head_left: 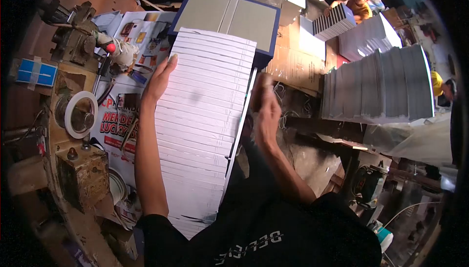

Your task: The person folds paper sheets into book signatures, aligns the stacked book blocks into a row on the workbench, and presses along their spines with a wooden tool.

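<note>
A long row of white paper blocks [200,100], packed edge to edge with dark lines between several of them, stretches from the front of my body away from me. My left hand [159,81] lies along its left side near the far end, fingers straight and the thumb near the top edge. Beside the right side, apart from the row, is my right hand [267,113]; its fingers point away from me, blurred at the tips, and hold nothing I can see. Beyond the far end lie grey book covers [205,12] with dark blue borders, stacked and opened flat.
At left stand a rusty machine [73,47], a roll of white tape [80,115] and a printed poster sheet [117,125]. Tall paper stacks [381,86] rise at right, near cardboard [298,64]. A person in yellow [362,10] sits at the back right.
</note>
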A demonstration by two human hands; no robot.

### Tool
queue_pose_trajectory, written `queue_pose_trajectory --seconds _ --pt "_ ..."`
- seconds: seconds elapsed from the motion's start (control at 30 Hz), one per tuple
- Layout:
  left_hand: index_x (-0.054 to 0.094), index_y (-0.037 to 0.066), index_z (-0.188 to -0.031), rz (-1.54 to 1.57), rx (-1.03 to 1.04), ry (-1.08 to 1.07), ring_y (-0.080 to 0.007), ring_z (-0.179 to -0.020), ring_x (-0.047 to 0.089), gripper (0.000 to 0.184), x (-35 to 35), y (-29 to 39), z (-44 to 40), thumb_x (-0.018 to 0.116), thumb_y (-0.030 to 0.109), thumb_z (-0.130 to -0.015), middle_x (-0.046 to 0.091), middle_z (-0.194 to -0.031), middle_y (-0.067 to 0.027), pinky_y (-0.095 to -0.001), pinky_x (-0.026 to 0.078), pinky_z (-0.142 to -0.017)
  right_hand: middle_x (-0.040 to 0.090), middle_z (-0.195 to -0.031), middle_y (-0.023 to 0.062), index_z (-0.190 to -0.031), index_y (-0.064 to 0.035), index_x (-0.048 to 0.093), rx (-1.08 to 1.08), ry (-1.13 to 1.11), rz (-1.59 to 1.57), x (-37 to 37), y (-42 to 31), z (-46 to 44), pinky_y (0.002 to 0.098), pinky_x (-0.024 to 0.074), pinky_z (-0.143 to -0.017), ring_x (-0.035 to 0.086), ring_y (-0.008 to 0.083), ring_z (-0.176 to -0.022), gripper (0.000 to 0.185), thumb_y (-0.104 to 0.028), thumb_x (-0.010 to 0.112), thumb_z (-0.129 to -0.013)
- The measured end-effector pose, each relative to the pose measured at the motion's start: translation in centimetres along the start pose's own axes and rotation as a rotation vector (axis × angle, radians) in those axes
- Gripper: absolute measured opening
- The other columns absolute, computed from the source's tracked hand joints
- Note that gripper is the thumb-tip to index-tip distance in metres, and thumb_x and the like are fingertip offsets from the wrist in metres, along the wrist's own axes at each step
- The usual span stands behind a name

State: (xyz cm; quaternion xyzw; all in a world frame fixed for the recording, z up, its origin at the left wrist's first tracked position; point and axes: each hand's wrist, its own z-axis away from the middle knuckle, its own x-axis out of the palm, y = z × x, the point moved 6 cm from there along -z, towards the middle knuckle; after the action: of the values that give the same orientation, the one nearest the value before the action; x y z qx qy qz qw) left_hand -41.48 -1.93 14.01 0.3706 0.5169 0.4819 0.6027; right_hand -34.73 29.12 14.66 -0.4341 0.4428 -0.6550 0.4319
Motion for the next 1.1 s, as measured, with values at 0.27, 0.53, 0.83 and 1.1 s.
queue_pose_trajectory --seconds 0.27,0.53,0.83,1.1 --pt "0.041 -0.005 -0.143 -0.025 0.016 0.02 -0.0202 -0.139 0.038 0.07 -0.1 -0.4 -0.1 0.046 0.05 -0.101 0.045 -0.147 -0.0155 -0.0309 0.025 -0.115 0.063 -0.113 0.009 -0.13 0.0037 0.054 0.081 -0.168 0.161 0.7 1.7 -0.2 0.0289 0.0435 -0.089 0.054 0.0141 -0.1 0.053 -0.041 0.049 -0.103" --pt "0.037 -0.002 -0.147 -0.082 -0.251 0.083 -0.019 -0.143 0.029 0.069 -0.6 0.8 5.5 0.046 0.048 -0.101 0.037 -0.153 -0.0115 -0.0309 0.018 -0.118 0.064 -0.095 0.0078 -0.122 -0.0007 0.053 0.412 -0.359 -0.285 -2.0 3.2 0.3 0.0267 0.0457 -0.073 0.058 0.0123 -0.08 0.056 -0.052 0.043 -0.101" --pt "0.028 -0.007 -0.148 0.026 -0.09 0.062 -0.0177 -0.146 0.023 0.063 -1.6 -1.4 5.3 0.045 0.035 -0.104 0.027 -0.157 -0.0126 -0.0315 0.015 -0.121 0.057 -0.083 0.0028 -0.112 -0.0069 0.055 -0.11 -0.05 0.299 -1.2 5.2 1.5 0.0246 0.0411 -0.055 0.054 0.0092 -0.072 0.053 -0.054 0.035 -0.101" --pt "0.039 -0.004 -0.145 0.068 0.103 0.046 -0.0158 -0.141 0.031 0.057 -2.3 -2.6 4.3 0.048 0.033 -0.103 0.038 -0.152 -0.0085 -0.0312 0.022 -0.118 0.05 -0.075 -0.0032 -0.1 -0.0066 0.059 0.039 -0.089 0.096 -0.2 4.5 2.4 0.0218 0.034 -0.052 0.044 0.006 -0.062 0.043 -0.047 0.045 -0.101"
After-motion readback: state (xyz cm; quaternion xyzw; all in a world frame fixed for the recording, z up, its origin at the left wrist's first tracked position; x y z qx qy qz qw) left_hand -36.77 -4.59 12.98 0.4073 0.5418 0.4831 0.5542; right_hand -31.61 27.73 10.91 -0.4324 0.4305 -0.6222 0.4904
